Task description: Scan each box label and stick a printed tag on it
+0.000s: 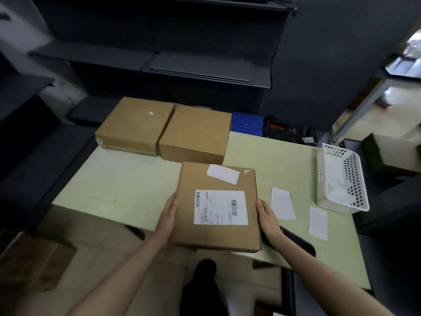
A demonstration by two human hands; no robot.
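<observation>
I hold a flat brown cardboard box above the table's front edge. My left hand grips its left side and my right hand grips its right side. On its top sits a white shipping label with barcodes, and a white tag is stuck near the far edge. Two loose white tags lie on the table to the right. A dark handheld device, possibly the scanner, lies partly hidden behind my right forearm.
Two more brown boxes stand side by side at the back of the pale green table. A white perforated basket stands at the right edge. Dark shelving rises behind; a cardboard box sits on the floor left.
</observation>
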